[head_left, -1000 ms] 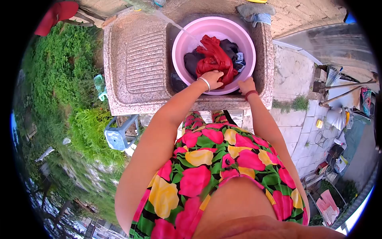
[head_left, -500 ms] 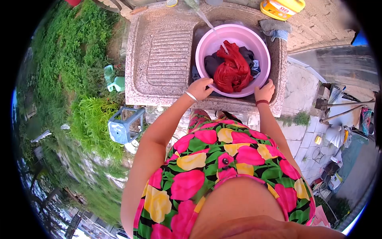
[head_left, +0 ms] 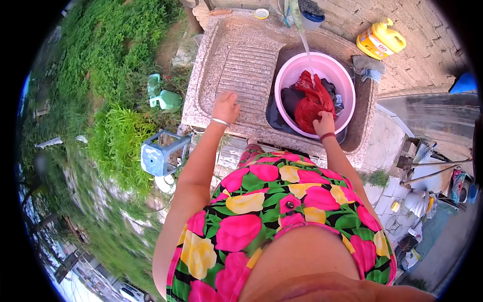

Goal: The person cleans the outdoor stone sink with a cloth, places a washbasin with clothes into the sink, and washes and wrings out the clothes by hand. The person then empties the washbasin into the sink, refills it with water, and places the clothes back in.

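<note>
A pink basin [head_left: 349, 85] stands in the stone sink [head_left: 366, 121], and water from above falls into it. Inside lie a red cloth [head_left: 309, 108] and dark clothes [head_left: 291, 99]. My right hand [head_left: 324, 124], with a red bead bracelet, reaches over the near rim, its bent fingers closed on the red cloth's near edge. My left hand [head_left: 226, 107], with a white bracelet, is over the near left part of the ribbed washboard [head_left: 244, 75]; its fingers are loosely apart and hold nothing.
Behind the sink stands a yellow bottle [head_left: 381, 40], with a grey rag [head_left: 369, 67] on the back right rim. A knife-like handled object [head_left: 220, 11] lies at the back left. A blue stool [head_left: 162, 155] and a green watering can [head_left: 167, 99] are at the left.
The view has shifted, so the sink appears farther right and tilted. My left hand has left the basin for the washboard side. My right hand has moved from the rim onto the red cloth.
</note>
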A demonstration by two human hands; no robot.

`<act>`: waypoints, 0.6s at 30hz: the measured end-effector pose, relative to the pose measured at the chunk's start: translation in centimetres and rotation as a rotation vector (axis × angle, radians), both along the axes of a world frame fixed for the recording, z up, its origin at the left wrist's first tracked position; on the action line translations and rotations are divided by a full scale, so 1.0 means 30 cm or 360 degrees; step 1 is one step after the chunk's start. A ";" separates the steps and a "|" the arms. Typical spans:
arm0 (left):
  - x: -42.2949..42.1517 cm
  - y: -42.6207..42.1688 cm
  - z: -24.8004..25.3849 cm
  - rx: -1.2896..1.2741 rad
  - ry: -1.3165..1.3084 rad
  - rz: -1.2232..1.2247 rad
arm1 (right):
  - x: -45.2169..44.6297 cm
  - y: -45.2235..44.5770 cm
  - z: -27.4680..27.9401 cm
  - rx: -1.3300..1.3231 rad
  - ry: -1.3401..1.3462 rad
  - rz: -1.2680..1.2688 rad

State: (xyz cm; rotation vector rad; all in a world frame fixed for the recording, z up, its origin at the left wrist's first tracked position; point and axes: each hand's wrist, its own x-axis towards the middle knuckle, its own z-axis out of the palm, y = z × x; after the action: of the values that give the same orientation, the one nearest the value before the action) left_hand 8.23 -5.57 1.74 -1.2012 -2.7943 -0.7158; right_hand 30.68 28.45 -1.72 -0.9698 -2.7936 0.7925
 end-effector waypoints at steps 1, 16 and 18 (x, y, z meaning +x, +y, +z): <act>-0.015 -0.020 -0.005 -0.0071 -0.0024 0.0009 | 0.010 -0.028 -0.010 -0.0057 -0.0034 0.0012; -0.018 -0.125 0.010 -0.0712 -0.0246 -0.0111 | 0.070 -0.093 -0.018 0.0071 -0.0088 -0.0057; -0.022 -0.121 0.011 -0.0749 -0.0285 -0.0125 | 0.062 -0.103 -0.002 0.0079 -0.0084 -0.0098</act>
State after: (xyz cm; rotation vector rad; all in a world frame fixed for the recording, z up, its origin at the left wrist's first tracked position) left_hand 7.56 -9.21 2.08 -1.3728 -3.1953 -0.1697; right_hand 32.53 25.35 -1.78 -1.0780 -2.7975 0.6969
